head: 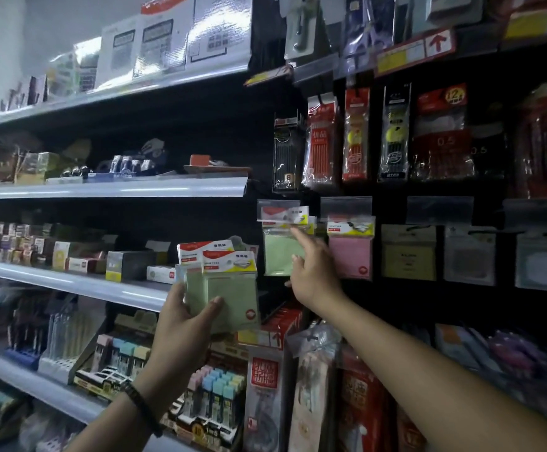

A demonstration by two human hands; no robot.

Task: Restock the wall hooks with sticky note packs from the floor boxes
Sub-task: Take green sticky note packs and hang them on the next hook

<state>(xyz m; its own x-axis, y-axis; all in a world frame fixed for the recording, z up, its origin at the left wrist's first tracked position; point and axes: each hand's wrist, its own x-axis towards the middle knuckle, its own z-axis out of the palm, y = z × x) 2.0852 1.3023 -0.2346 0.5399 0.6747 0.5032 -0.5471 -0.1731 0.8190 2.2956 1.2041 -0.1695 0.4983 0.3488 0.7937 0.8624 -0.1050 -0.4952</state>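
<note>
Green sticky note packs (229, 288) are gripped in the left hand (180, 324), with the thumb pressed on the front of the stack. At least two packs are held together, and their red, white and yellow header cards are fanned at the top. The stack is held up in front of grey shelves (102, 285), just left of a dark hook wall (396, 305).

The right hand (312, 278) is raised to that wall with its index finger straightened. The fingertip is touching the header of a green pack (280, 256) hung on a hook. The other fingers are loosely folded and nothing is grasped.

A pink pack (350, 256) is hung just beside the green one, followed by a yellow pack (409, 256). Bagged pens (356, 135) are hung in the row above. A dark bracelet (141, 406) is worn on the left wrist.
</note>
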